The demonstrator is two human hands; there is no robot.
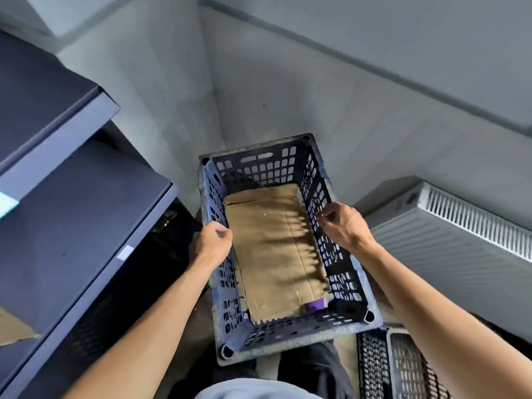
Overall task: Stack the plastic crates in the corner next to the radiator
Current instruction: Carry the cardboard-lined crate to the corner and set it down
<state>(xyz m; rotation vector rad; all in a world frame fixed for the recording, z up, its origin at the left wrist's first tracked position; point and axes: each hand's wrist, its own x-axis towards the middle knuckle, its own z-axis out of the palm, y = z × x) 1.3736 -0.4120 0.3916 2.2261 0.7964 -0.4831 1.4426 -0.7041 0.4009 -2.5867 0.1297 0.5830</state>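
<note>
A dark blue perforated plastic crate [288, 336] sits in the corner where two pale walls meet, with brown cardboard [273, 249] lining its bottom. My left hand [211, 243] grips the crate's left long rim. On the right long rim my right hand [344, 224] is closed, fingers curled over the edge. A white radiator [449, 240] stands on the wall just right of the crate. What the crate rests on is hidden below it.
Dark blue metal shelving [72, 211] fills the left side, close to the crate. Another black mesh crate [403, 367] lies at the lower right by my leg. A small purple object [315, 306] shows at the crate's near end.
</note>
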